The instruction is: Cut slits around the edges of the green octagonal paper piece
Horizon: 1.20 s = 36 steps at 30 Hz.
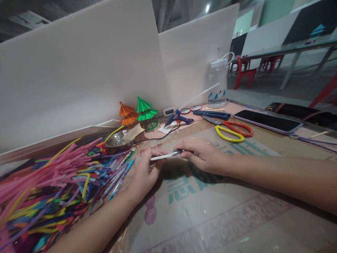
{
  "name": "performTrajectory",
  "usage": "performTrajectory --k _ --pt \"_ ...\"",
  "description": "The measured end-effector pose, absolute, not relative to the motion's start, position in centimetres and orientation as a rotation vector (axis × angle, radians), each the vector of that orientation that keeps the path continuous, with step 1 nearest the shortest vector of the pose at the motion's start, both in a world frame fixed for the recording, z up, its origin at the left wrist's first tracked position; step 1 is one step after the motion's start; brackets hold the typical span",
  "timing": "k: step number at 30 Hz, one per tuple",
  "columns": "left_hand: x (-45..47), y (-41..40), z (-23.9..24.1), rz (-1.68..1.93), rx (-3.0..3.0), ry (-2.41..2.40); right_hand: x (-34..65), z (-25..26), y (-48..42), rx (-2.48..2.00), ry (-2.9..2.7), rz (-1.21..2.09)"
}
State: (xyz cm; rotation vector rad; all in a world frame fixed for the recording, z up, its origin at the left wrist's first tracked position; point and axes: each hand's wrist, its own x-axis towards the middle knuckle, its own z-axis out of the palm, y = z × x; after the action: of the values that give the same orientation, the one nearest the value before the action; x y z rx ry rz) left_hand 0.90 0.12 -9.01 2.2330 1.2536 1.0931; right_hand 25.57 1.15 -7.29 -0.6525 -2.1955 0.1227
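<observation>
My left hand and my right hand meet at the middle of the table over a printed cardboard sheet. Between them lies a thin white strip, pinched at its left end by my left fingers. My right hand is closed on a small metal tool that touches the strip's right end. A heap of coloured strips lies just left of my left hand.
White boards wall the back. By them stand an orange paper pagoda, a green paper pagoda, a blue glue gun, a clear jar. Yellow-red scissors, blue scissors and a phone lie at right.
</observation>
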Motion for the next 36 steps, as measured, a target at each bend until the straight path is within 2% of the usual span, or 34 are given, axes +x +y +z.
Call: performTrajectory --k 8,15,24,36 --pt "0.7 0.2 -9.0 1.057 2.208 1.338 25.5 -7.2 1.2 -0.710 -2.155 0.162" --pt "0.6 1.6 -10.2 1.238 1.981 1.331 25.9 -7.4 2.1 -0.877 -2.026 0.246" --pt "0.3 1.5 -9.8 1.248 1.918 1.295 25.1 -8.0 3.0 -1.020 -2.010 0.473" --pt "1.3 0.9 -9.4 1.163 1.902 1.300 25.9 -6.9 2.4 -0.870 -2.105 0.208"
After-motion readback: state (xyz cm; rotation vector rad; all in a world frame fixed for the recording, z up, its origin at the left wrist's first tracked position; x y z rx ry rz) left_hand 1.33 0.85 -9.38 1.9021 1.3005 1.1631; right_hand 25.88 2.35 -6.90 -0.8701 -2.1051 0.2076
